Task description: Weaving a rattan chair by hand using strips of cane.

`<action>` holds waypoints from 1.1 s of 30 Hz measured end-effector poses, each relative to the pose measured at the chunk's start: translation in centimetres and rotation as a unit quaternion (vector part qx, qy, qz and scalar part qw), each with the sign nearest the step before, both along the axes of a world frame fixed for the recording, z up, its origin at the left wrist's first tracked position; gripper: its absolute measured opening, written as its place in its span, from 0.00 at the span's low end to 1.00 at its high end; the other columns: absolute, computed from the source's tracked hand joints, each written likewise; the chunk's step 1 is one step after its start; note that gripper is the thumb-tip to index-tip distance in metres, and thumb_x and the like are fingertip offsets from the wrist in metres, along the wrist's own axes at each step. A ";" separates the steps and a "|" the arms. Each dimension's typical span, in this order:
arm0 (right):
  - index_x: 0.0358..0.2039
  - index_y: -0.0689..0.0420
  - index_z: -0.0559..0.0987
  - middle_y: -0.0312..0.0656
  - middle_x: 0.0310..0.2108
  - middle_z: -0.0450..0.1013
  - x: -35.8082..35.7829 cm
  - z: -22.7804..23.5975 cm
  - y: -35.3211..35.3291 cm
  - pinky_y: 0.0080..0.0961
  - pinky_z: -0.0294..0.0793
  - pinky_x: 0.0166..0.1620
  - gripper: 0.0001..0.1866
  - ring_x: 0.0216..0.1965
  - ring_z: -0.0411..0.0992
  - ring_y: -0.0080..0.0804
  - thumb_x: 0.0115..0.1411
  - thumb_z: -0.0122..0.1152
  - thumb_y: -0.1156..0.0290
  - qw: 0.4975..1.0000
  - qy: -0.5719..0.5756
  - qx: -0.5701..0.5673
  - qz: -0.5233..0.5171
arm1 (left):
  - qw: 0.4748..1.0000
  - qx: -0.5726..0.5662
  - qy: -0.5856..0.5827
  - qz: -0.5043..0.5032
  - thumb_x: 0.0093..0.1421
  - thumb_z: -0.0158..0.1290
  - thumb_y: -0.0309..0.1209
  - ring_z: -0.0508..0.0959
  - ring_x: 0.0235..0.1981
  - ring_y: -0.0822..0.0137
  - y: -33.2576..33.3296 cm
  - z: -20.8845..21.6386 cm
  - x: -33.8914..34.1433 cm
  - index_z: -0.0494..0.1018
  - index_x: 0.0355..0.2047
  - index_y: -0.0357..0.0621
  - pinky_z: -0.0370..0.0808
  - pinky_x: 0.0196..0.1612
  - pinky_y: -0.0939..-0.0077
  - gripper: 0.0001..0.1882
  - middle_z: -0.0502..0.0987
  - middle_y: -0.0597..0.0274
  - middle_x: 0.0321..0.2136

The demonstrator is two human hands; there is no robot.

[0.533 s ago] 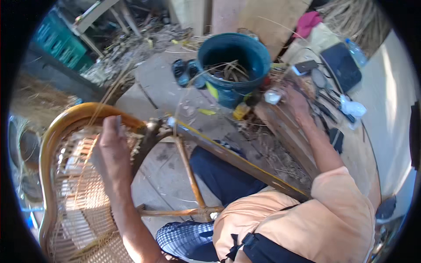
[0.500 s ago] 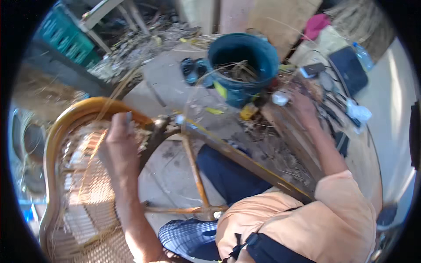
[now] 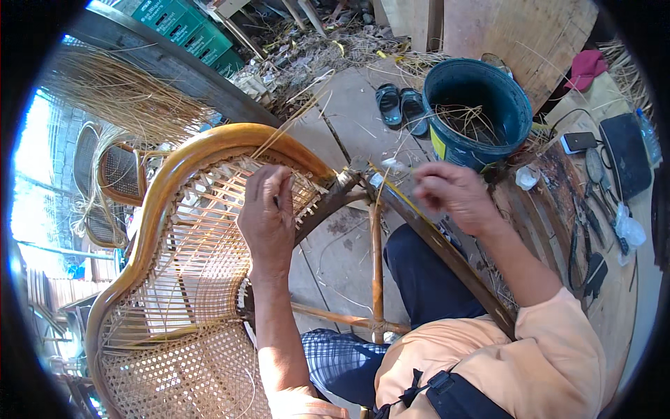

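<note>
A curved cane chair back (image 3: 150, 202) stands at my left, its glossy brown frame around woven cane mesh (image 3: 174, 359) and open rows of strands. My left hand (image 3: 269, 216) is over the upper weave, fingers curled together. Whatever it pinches is hidden. Loose pale cane strands (image 3: 283, 133) cross the top rail just beyond it. My right hand (image 3: 453, 199) is raised over the chair's dark wooden rail (image 3: 447, 255), closed and partly blurred. A small whitish thing (image 3: 396, 165) shows beyond its fingertips; its kind is unclear.
A teal bucket (image 3: 481, 143) holding cane scraps stands ahead, beside dark sandals (image 3: 401, 108). At right are a phone (image 3: 578, 143), pliers (image 3: 579, 234) and a crumpled plastic bag (image 3: 630, 227) on boards. A cane bundle (image 3: 125, 87) and green crates (image 3: 185, 31) lie far left.
My right hand has come from the boards at right back toward the chair, with a small whitish thing now at its fingertips. My left hand stays over the weave. The view has shifted left.
</note>
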State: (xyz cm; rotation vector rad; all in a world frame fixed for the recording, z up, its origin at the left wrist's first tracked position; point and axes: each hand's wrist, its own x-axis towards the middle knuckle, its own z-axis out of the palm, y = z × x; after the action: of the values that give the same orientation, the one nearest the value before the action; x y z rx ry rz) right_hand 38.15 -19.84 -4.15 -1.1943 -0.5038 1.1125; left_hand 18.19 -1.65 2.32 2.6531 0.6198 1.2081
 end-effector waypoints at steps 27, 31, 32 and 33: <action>0.40 0.59 0.71 0.35 0.27 0.72 -6.1 0.4 8.8 0.12 0.69 0.26 0.07 0.22 0.68 0.18 0.62 0.49 0.72 0.982 0.114 0.125 0.083 | 0.995 -0.076 0.048 0.048 0.53 0.51 0.23 0.75 0.31 0.58 0.1 0.8 0.3 0.68 0.31 0.43 0.73 0.31 0.68 0.06 0.73 0.58 0.31; 0.41 0.59 0.71 0.35 0.27 0.72 -6.0 -0.3 8.9 0.12 0.70 0.26 0.08 0.22 0.69 0.18 0.62 0.50 0.72 0.979 0.129 0.138 0.071 | 0.995 -0.074 0.048 0.047 0.52 0.51 0.23 0.75 0.30 0.59 0.0 0.8 0.3 0.67 0.31 0.42 0.73 0.30 0.68 0.06 0.73 0.57 0.31; 0.41 0.59 0.71 0.35 0.27 0.72 -6.2 -0.2 9.0 0.12 0.70 0.26 0.08 0.22 0.69 0.18 0.62 0.50 0.72 0.979 0.129 0.138 0.071 | 0.995 -0.074 0.049 0.047 0.52 0.51 0.23 0.75 0.30 0.59 0.0 0.8 0.2 0.67 0.31 0.42 0.73 0.30 0.68 0.06 0.73 0.57 0.31; 0.41 0.59 0.71 0.35 0.28 0.72 -6.4 0.0 9.1 0.12 0.70 0.27 0.08 0.22 0.69 0.18 0.62 0.50 0.72 0.979 0.133 0.137 0.077 | 0.996 -0.071 0.044 0.042 0.52 0.51 0.23 0.75 0.30 0.58 0.0 0.7 0.1 0.67 0.31 0.42 0.73 0.30 0.68 0.06 0.73 0.57 0.31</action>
State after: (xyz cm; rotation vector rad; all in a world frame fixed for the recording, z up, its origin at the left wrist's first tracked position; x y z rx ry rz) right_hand 31.77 -10.70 -4.13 -0.7642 -0.5288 1.2672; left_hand 18.30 -1.61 3.05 2.5951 0.8067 1.0302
